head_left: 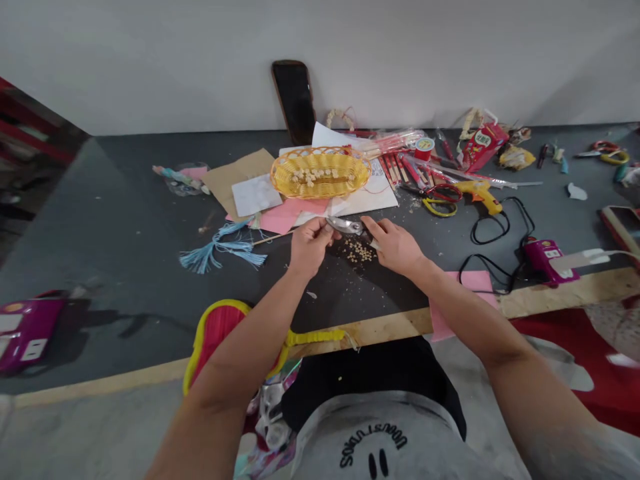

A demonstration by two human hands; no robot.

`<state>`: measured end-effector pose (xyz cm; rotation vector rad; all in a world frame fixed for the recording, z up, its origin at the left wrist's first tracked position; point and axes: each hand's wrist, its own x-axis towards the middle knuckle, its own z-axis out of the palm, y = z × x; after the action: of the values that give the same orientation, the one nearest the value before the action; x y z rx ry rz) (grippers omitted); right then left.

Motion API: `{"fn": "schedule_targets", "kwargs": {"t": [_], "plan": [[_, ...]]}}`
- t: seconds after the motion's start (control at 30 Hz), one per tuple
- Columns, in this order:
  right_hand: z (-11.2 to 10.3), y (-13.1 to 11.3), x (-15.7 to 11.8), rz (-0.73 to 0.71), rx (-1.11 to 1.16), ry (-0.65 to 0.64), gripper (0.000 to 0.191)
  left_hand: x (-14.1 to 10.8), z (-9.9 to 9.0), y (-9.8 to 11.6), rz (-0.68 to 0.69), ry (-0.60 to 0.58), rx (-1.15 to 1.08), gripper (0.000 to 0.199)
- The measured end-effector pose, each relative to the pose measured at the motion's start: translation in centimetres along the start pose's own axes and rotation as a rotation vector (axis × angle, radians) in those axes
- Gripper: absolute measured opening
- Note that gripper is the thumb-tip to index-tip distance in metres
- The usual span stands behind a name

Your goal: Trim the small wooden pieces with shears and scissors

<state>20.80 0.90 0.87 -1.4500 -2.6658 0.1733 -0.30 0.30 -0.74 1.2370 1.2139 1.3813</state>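
Observation:
My right hand (397,245) is closed round the handles of a metal cutting tool (346,225), whose head points left. At the tool's jaws, my left hand (311,243) pinches the end of a thin wooden stick (275,237) that reaches left to a blue tassel (225,250). Small pale cut pieces (359,251) lie scattered on the dark table beneath the tool. Just behind my hands stands a yellow woven basket (320,175) with pale pieces in it.
A phone (295,100) leans on the wall. Scissors (441,200), a yellow glue gun (483,195) and a red box (484,145) lie right of the basket. Purple power blocks stand at right (550,261) and far left (31,330). A yellow-rimmed red item (220,327) is by my left forearm.

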Motion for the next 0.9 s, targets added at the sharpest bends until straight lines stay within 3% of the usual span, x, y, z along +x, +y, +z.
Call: {"fn": "schedule_targets", "kwargs": {"t": [0.17, 0.6, 0.9], "plan": [[-0.2, 0.0, -0.1, 0.008, 0.012, -0.002, 0.071, 0.0, -0.2, 0.5, -0.035, -0.034, -0.063, 0.02], [-0.4, 2.4, -0.3, -0.154, 0.044, 0.044, 0.073, 0.2, -1.1, 2.9, -0.385, -0.367, -0.257, 0.026], [-1.6, 2.2, 0.3, -0.173, -0.008, -0.033, 0.057, 0.8, 0.2, 4.7, -0.504, -0.177, -0.132, 0.049]]}}
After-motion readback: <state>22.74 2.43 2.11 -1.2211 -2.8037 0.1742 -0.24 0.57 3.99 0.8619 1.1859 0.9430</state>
